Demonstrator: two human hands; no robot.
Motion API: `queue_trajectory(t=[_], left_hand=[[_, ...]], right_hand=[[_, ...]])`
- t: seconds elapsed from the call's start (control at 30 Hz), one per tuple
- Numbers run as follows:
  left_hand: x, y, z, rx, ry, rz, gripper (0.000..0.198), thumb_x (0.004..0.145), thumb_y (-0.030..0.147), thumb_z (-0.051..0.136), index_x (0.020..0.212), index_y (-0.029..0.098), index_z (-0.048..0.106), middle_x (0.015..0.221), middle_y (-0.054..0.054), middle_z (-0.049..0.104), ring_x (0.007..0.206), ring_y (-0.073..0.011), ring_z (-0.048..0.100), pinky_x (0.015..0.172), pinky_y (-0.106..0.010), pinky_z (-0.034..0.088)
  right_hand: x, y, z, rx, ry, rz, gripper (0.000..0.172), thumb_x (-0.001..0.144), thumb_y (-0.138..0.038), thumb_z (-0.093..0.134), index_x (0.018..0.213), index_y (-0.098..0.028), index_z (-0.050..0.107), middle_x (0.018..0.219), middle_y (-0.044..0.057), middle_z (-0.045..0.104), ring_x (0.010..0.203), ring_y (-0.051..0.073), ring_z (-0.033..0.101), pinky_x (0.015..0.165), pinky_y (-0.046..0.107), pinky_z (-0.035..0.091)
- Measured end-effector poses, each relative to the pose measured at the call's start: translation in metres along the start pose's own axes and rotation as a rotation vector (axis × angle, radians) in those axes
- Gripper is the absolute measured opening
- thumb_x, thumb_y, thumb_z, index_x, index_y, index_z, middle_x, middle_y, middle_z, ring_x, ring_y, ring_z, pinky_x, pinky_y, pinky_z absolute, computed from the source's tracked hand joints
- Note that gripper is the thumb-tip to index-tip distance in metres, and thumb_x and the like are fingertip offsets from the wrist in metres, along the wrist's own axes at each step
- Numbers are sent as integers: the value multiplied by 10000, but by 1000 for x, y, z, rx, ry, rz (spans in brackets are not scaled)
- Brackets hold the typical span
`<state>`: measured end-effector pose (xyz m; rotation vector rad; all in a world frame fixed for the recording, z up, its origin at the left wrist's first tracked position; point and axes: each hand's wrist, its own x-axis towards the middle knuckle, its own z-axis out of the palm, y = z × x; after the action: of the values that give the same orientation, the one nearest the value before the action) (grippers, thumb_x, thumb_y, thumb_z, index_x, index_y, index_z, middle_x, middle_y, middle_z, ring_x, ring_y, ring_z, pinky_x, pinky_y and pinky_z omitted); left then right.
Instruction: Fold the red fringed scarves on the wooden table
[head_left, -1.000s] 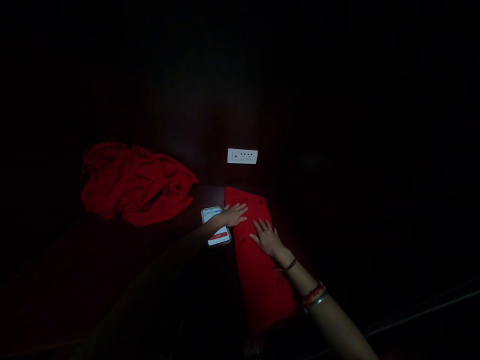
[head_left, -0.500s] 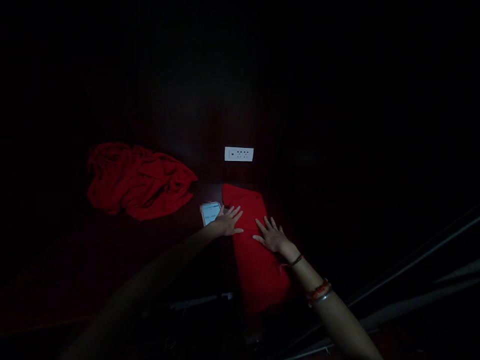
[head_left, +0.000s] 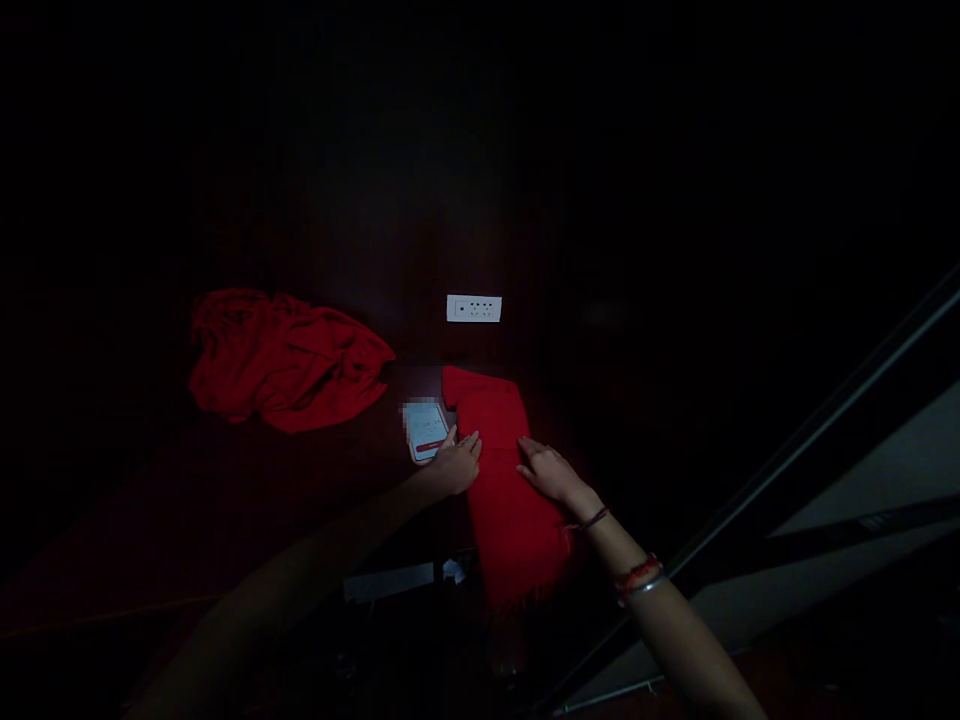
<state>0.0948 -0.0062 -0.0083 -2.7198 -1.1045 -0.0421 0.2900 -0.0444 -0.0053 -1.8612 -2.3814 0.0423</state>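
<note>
Head view: a fringed red cloth (head_left: 514, 515) lay lengthwise before you on a dark tabletop (head_left: 417, 382), its fringe (head_left: 529, 597) at the near end. Your left hand (head_left: 455, 469) was at the cloth's left edge, its fingers narrow, drawn close together, with the tips against the red fabric. Your right hand (head_left: 551, 473) was at the cloth's right edge, its fingers likewise close together. Whether either hand pinched the fabric or merely lay upon it could not be told in the dim light. To the right of the cloth, your right arm (head_left: 679, 635) bore a thin cord bracelet (head_left: 597, 519), a red bracelet (head_left: 636, 574) and a silvery bangle (head_left: 649, 586). A phone (head_left: 427, 428), its screen lit, lay just left of the cloth, near your left hand. Farther left of the cloth, well apart from it, lay a crumpled red fabric (head_left: 289, 365). Beyond the cloth's far end, a white socket panel (head_left: 474, 308) was visible. Left of the cloth's near end was a pale strip (head_left: 390, 581), too dim to identify.
</note>
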Motion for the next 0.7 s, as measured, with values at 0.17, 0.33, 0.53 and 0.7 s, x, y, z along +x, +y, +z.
queue_trajectory(t=[0.17, 0.33, 0.53, 0.7], left_hand=[[-9, 8, -2, 46, 21, -20, 317, 782, 107, 303, 983, 103, 548, 1031, -144, 539, 997, -218, 459, 958, -422, 165], [-14, 14, -2, 51, 34, -97, 314, 797, 88, 281, 963, 99, 547, 988, -126, 546, 893, -198, 520, 961, -402, 168], [-11, 22, -2, 75, 98, -69, 328, 812, 95, 273, 1028, 121, 518, 1065, -118, 521, 1037, -201, 440, 991, -388, 113], [-10, 20, 2, 20, 79, 71, 343, 801, 122, 314, 1110, 132, 462, 1100, -105, 516, 955, -176, 507, 972, -393, 172]], right_hand=[[-4, 0, 11, -76, 6, 37, 450, 836, -351, 278, 1215, -122, 356, 1257, 122, 375, 1128, 183, 366, 930, 353, 261], [-6, -6, 4, -107, -62, 66, 441, 838, -333, 260, 1220, -126, 335, 1283, 136, 328, 1148, 209, 326, 902, 428, 256], [-2, -13, -12, -69, 40, 81, 345, 806, -293, 348, 1107, -148, 430, 1099, 126, 500, 1005, 205, 448, 810, 317, 340], [8, -3, -3, 137, 169, 223, 281, 752, -190, 410, 1026, -153, 461, 983, 95, 550, 858, 160, 518, 702, 227, 368]])
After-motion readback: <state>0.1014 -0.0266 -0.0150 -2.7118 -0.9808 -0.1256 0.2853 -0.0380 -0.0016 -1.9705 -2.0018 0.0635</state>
